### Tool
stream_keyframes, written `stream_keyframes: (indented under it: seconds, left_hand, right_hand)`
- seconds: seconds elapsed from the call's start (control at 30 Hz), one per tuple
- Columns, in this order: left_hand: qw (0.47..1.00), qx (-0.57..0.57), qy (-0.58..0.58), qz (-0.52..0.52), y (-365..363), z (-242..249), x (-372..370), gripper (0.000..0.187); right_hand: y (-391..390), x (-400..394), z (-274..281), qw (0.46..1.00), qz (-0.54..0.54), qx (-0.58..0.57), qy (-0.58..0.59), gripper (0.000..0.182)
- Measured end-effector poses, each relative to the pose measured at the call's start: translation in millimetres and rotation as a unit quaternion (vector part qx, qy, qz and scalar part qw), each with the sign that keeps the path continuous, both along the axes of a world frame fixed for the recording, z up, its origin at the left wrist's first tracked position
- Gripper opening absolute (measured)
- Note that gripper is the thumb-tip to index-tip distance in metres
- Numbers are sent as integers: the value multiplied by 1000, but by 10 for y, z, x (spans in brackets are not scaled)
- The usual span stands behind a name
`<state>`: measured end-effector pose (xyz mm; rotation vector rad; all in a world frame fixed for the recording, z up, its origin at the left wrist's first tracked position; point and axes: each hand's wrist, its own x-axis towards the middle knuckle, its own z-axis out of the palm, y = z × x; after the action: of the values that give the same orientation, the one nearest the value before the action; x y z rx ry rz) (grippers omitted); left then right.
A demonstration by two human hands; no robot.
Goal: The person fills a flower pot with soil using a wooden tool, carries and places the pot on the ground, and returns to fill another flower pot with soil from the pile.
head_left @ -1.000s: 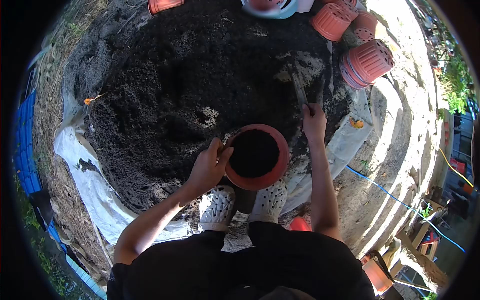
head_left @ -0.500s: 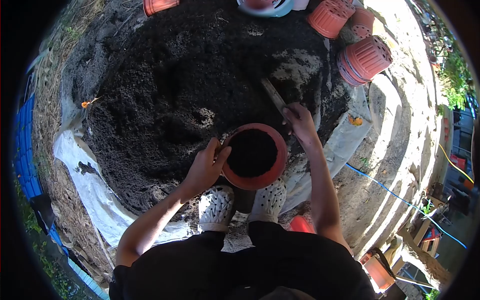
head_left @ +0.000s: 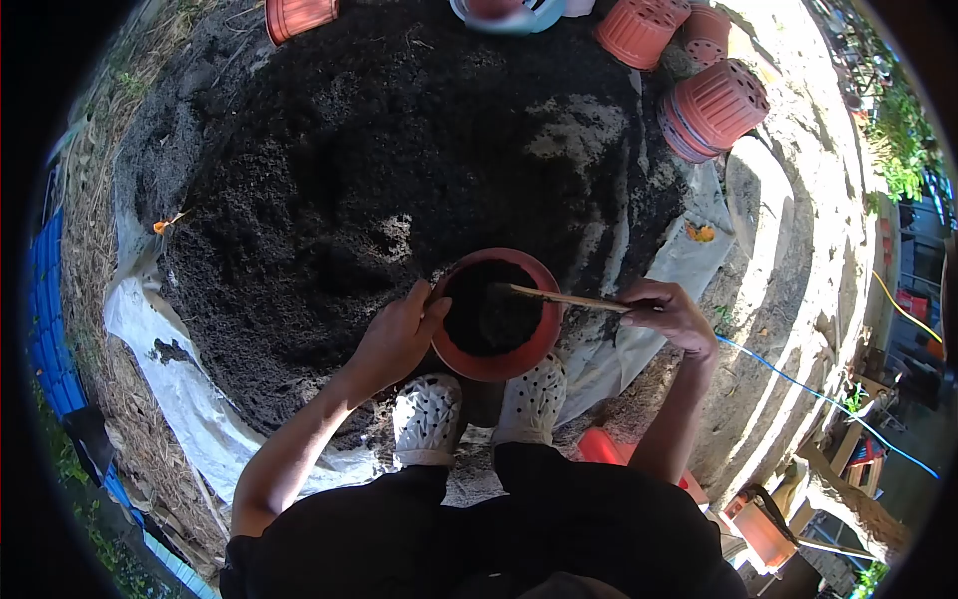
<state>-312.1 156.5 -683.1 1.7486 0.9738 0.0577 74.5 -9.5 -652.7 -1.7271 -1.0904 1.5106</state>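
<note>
Pot (head_left: 551,334) of red-brown plastic sits just beyond our shoes (head_left: 429,414), its round mouth turned up toward us, so its own long axis drops away from our eyes. Taking the pot as the centre of a clock lying over the view, twelve straight ahead, we have our left hand (head_left: 399,334) at nine, pinching the rim between thumb and fingers. Our right hand (head_left: 669,314) is at three, gripping a slim tool (head_left: 574,299) between thumb and fingers. The tool's long axis runs nearly level across the view, from three toward nine with a slight lean toward ten; it crosses the rim, and its far end points into the dark soil (head_left: 489,329) inside the pot.

That far end blends into the soil, so we cannot make out its shape, and our fingers cover the near end. The pot's base and outer wall are mostly hidden from us. A dark soil heap (head_left: 299,200) spreads from nine round to one, on a pale sheet (head_left: 170,349). Stacked pots (head_left: 714,110) lie tipped between one and two. At twelve, a light blue basin (head_left: 539,15) is cut off by the top edge and blurred; at eleven, another pot (head_left: 302,16) is also cut off. Between four and five, our leg partly hides a red object (head_left: 599,446) we cannot identify.
</note>
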Motion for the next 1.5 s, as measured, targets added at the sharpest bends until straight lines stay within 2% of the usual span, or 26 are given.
stream_keyframes:
  seconds: [0.03,0.07,0.13,0.3,0.37,0.47,0.5,0.57,0.6,0.67,0.8,0.83,0.9,0.93,1.0,1.03,1.13,1.2,1.23,1.27,1.3,1.33,1.37,1.4,1.43,1.5]
  left_hand:
    - [1000,1,-1,-1,4,-24,-3,32]
    - [1000,18,-24,-1,0,-68,-14,31]
    - [998,37,-50,-2,5,-84,-32,30]
    - [999,-39,-18,-4,34,-54,-41,20]
    - [998,-63,-14,4,26,-38,-14,19]
    - [994,-111,3,14,23,0,-6,17]
    - [992,-128,9,14,81,11,5,16]
    - [990,-141,20,1,167,-62,-55,12]
    - [980,-198,-14,27,220,-21,-42,15]
    - [955,-290,-47,46,406,208,42,20]
    - [929,-359,-59,67,720,755,193,26]
    - [927,-361,-69,73,757,934,251,29]
    - [925,-364,-69,85,778,1375,269,32]
    - [928,-349,-67,108,765,1582,272,32]
    - [944,-297,-56,129,717,2060,291,26]
    - [985,-127,-66,91,647,2835,366,16]
    - [990,-75,-34,116,448,3787,365,15]
    - [985,-56,-54,155,267,4011,368,20]
    - [978,-33,-79,192,243,4455,475,24]
    - [982,10,-41,181,210,4966,601,22]
    - [984,15,-47,173,176,5443,739,22]
    - [985,11,-41,168,178,5880,880,21]
    - [986,1,-29,162,140,6287,977,20]
    - [974,-87,-73,196,97,6430,1018,20]
    - [977,-47,-94,187,65,6748,1161,20]
    - [977,-74,-90,178,69,7401,1449,19]
  right_hand:
    - [3,8,21,996,41,-15,-72,26]
    - [-3,6,3,996,39,-14,-73,26]
    - [6,-15,-81,990,-140,18,26,24]
    - [368,-142,-188,983,-177,40,-13,24]
    - [558,-261,-248,973,-233,4,10,25]
    - [809,-474,-175,968,-250,-13,35,31]
    - [899,-448,-132,970,-240,5,36,31]
    - [920,-477,-89,984,-144,-68,77,39]
    - [964,-495,-77,986,-138,-57,79,39]
    - [1034,-488,-5,989,-59,-69,117,42]
    - [1277,-539,343,993,-1,-81,84,41]
    - [1353,-530,476,993,16,-80,84,41]
    - [1357,-682,781,986,-94,-42,134,39]
    - [1376,-735,912,983,-107,26,146,32]
    - [1303,-730,1415,981,-126,6,150,31]
    - [1283,-698,2097,976,-154,-7,152,29]
    - [1236,-587,3338,969,-182,15,166,20]
    - [1213,-590,3860,965,-205,33,160,12]
    - [1196,-533,4256,964,-208,43,162,12]
    - [1115,-487,4566,967,-213,66,120,11]
    - [1006,-416,4886,969,-219,88,74,11]
    - [916,-324,5246,963,-229,78,117,11]
    - [781,-225,5365,962,-232,89,114,19]
    - [730,-158,5824,952,-258,84,141,17]
    - [718,-50,6269,943,-278,74,167,16]
    - [566,180,6848,944,-286,52,158,15]
